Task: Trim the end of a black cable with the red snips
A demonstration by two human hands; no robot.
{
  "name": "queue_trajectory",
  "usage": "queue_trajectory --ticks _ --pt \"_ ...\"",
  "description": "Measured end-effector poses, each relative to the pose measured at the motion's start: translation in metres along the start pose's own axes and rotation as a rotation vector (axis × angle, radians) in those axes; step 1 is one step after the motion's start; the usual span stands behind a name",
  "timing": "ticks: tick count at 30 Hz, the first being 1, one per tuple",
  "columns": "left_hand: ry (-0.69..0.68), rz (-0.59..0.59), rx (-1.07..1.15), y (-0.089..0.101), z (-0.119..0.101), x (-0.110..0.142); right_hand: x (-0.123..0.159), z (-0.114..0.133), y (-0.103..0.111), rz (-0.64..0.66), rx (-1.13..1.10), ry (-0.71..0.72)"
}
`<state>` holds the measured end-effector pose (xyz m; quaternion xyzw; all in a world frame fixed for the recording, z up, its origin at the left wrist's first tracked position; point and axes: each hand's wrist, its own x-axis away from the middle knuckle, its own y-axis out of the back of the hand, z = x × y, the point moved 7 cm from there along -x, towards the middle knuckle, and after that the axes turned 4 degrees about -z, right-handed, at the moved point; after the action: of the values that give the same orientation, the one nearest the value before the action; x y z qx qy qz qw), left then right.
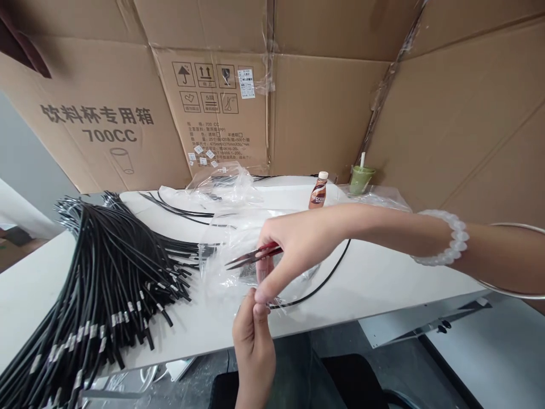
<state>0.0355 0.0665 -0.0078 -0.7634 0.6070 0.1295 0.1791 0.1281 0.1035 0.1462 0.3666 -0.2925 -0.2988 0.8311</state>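
My right hand (293,250) reaches in from the right, closed around red-handled thread snips (251,257) whose blades point left. Its fingertips also pinch a clear plastic bag (232,275) together with my left hand (253,341), which comes up from below with fingers pinched shut on the bag's edge. A single black cable (323,281) curves from under the right hand across the white table (383,278). A white bead bracelet (447,238) is on my right wrist.
A big bundle of black cables (106,284) with white labels lies at the left. More plastic bags (221,184), a small brown drink bottle (318,192) and a green cup (361,179) stand at the back. Cardboard walls (298,102) surround the table.
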Motion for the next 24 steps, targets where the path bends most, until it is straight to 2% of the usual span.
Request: queue_trajectory --ticks 4,8,13,17,24 --pt "-0.087 0.029 -0.022 -0.001 -0.004 -0.002 0.003 -0.002 -0.011 -0.035 -0.044 -0.023" --pt "-0.175 0.06 -0.046 -0.001 -0.007 -0.002 0.0 -0.004 -0.013 -0.096 -0.013 -0.084" --pt "-0.22 0.094 -0.026 -0.002 -0.006 -0.001 -0.009 -0.011 -0.018 0.079 -0.075 -0.093" --pt "-0.263 0.055 0.021 0.003 -0.004 -0.002 -0.016 -0.023 -0.032 0.237 -0.319 -0.014" --pt "-0.304 0.024 0.057 0.004 0.002 0.002 -0.033 -0.046 -0.042 0.157 -0.507 -0.102"
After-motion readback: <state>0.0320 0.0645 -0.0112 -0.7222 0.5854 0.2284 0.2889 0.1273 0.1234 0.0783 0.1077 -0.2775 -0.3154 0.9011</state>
